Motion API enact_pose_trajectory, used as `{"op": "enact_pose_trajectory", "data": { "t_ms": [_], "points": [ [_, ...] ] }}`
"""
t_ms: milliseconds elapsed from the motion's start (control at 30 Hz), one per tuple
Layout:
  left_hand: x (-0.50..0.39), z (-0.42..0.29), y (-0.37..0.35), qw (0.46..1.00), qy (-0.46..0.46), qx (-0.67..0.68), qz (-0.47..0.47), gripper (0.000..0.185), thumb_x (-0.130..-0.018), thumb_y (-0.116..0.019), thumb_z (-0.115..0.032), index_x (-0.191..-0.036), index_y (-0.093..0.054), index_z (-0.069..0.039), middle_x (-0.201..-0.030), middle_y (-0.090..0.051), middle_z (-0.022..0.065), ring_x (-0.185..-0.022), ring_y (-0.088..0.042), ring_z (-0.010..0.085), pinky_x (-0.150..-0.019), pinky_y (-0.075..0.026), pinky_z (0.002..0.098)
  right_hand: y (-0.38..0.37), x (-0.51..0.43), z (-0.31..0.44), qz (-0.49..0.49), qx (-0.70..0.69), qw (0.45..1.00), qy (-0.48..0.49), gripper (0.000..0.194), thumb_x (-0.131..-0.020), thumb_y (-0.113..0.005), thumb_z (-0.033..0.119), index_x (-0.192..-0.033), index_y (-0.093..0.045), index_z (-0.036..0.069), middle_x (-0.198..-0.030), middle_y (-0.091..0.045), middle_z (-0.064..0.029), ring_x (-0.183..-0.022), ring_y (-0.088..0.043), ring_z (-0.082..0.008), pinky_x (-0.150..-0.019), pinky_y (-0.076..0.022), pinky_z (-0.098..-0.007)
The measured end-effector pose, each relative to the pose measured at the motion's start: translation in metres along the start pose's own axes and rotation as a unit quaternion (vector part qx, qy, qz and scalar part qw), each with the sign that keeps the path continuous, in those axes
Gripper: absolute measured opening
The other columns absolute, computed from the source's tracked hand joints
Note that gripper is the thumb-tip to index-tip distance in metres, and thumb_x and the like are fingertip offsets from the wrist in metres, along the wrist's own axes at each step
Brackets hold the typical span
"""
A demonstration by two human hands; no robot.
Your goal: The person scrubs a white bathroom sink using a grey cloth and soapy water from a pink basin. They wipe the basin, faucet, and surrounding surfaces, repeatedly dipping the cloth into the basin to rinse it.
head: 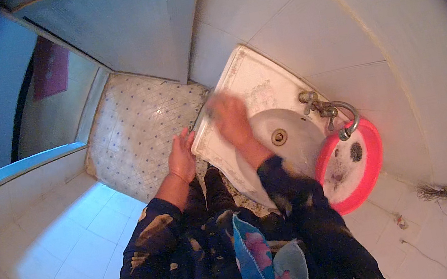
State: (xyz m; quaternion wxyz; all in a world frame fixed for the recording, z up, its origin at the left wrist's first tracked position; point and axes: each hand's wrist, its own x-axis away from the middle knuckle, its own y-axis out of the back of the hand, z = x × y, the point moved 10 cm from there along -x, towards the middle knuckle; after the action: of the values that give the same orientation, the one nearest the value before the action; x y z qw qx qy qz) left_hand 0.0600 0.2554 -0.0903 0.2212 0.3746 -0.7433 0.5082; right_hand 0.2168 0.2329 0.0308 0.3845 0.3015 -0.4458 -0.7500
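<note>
My right hand, blurred by motion, is over the left part of a white ceramic washbasin. Its fingers look curled around something dark and small that I cannot make out. My left hand is beside the basin's near left corner with its fingers apart and nothing seen in it. Dark marks speckle the basin's rim. A metal drain lies in the bowl. On the basin's back edge stands a metal tap with a curved spout, which reaches over a red plastic tub holding suds and a dark thing.
A door stands at the upper left, beside a patterned tile floor. Tiled wall runs behind the basin. Wire or cord bundles show at the lower right. A patterned blue scarf hangs from my front.
</note>
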Motion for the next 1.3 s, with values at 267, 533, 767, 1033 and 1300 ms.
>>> {"op": "enact_pose_trajectory", "data": {
  "t_ms": [267, 533, 767, 1033, 1300],
  "points": [
    [0.0, 0.0, -0.008, 0.995, 0.018, -0.087, -0.034, 0.059, -0.095, -0.025, -0.049, -0.14, -0.03, -0.012, -0.143, -0.032, 0.0121, -0.13, -0.032, 0.0265, -0.108, -0.021, 0.0391, 0.004, 0.043, -0.006, 0.057, -0.045, 0.995, 0.071, 0.028, -0.082, -0.049, 0.014, -0.108, -0.061, 0.013, -0.101, -0.058, -0.0158, -0.094, -0.055, -0.0341, -0.088, -0.0411, -0.0451],
    [0.007, -0.013, -0.019, 0.954, -0.032, -0.293, -0.053, 0.059, -0.094, -0.028, -0.05, -0.138, -0.038, -0.011, -0.14, -0.037, 0.0103, -0.128, -0.034, 0.0231, -0.107, -0.021, 0.0327, 0.009, 0.073, 0.011, -0.007, -0.032, 0.999, -0.036, 0.041, -0.072, -0.055, 0.006, -0.112, -0.058, 0.015, -0.121, -0.048, -0.0117, -0.112, -0.043, -0.0322, -0.096, -0.033, -0.0458],
    [0.01, -0.017, -0.04, 0.915, -0.061, -0.399, 0.0, 0.055, -0.095, -0.033, -0.04, -0.139, -0.032, -0.006, -0.136, -0.041, 0.0132, -0.125, -0.037, 0.0218, -0.105, -0.025, 0.0323, 0.032, 0.025, -0.08, -0.048, 0.076, 0.989, -0.121, 0.035, -0.081, -0.051, 0.011, -0.116, -0.054, 0.015, -0.124, -0.046, -0.014, -0.114, -0.042, -0.0338, -0.097, -0.0335, -0.0475],
    [0.002, -0.019, -0.032, 0.844, -0.087, -0.53, 0.001, 0.06, -0.083, -0.053, -0.005, -0.138, -0.029, -0.002, -0.132, -0.044, 0.0181, -0.12, -0.042, 0.0258, -0.102, -0.031, 0.0327, 0.034, 0.02, -0.072, -0.053, 0.017, 0.977, -0.207, 0.048, -0.071, -0.064, 0.009, -0.117, -0.052, 0.014, -0.125, -0.045, -0.0166, -0.117, -0.04, -0.0365, -0.1, -0.0305, -0.0454],
    [-0.009, -0.011, -0.024, 0.869, -0.066, -0.491, 0.021, 0.061, -0.083, -0.053, -0.008, -0.139, -0.029, -0.007, -0.132, -0.044, 0.0155, -0.119, -0.044, 0.0257, -0.101, -0.033, 0.0334, 0.135, 0.032, -0.065, -0.297, -0.126, 0.933, -0.163, 0.049, -0.068, -0.064, 0.004, -0.116, -0.051, 0.011, -0.127, -0.038, -0.0205, -0.121, -0.034, -0.0391, -0.104, -0.0258, -0.0485]
  ]
}}
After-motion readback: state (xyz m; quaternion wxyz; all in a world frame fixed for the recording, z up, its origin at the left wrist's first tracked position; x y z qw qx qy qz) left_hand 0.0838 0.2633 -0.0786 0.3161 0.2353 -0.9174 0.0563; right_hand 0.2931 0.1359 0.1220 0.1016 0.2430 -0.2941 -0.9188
